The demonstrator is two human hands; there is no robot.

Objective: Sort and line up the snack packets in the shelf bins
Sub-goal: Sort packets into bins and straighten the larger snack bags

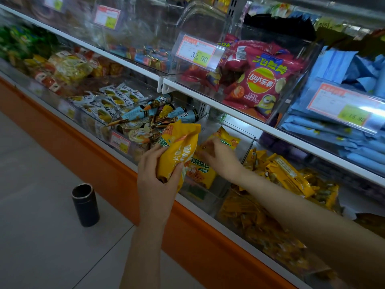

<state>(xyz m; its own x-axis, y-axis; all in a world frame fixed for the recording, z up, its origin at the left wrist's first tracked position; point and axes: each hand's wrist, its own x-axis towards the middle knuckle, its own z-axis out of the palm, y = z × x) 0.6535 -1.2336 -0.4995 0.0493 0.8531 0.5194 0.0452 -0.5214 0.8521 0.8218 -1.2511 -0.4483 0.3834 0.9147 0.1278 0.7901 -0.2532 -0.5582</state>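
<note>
My left hand (155, 180) is shut on a bunch of yellow snack packets (180, 149), held upright just in front of a clear bin (249, 140) on the lower shelf. My right hand (220, 157) reaches into that bin, fingers resting on more yellow packets (201, 171) lying inside; whether it grips one is unclear. Another yellow packet (226, 138) leans against the bin's back.
Cone-shaped snacks (164, 113) fill the bin to the left, yellow bars (289, 176) the one to the right. Red Lay's bags (262, 80) and blue packets (341, 126) sit on the upper shelf. A dark cylindrical cup (85, 204) stands on the floor by the orange base (104, 163).
</note>
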